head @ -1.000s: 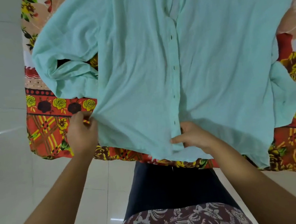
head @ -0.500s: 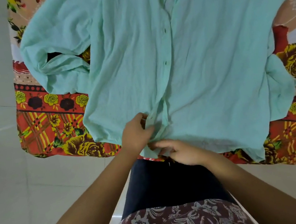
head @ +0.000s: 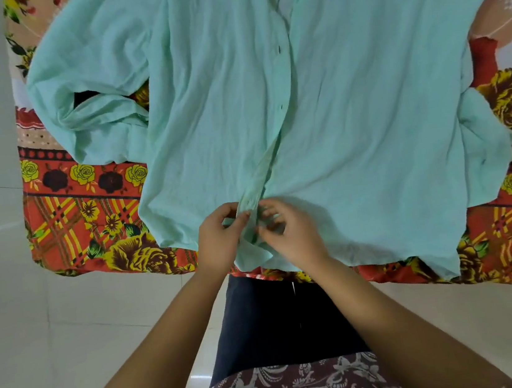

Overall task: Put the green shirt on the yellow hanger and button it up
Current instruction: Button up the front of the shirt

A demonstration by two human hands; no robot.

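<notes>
While the green shirt (head: 352, 116) lies spread out front-up on a flowery red and yellow bedsheet (head: 88, 216), both hands meet at the bottom of its button strip (head: 274, 145), right near the hem. The left hand (head: 218, 241) pinches the strip's edge with curled fingers and thumb. The right hand (head: 290, 238) pinches the cloth just beside it, with the fingertips almost touching the left ones. The fabric bunches up a bit between them. One sleeve (head: 91, 117) sits crumpled on the left, and the other droops over the bed edge on the right. There's a pale tiled floor (head: 11, 323) alongside.
</notes>
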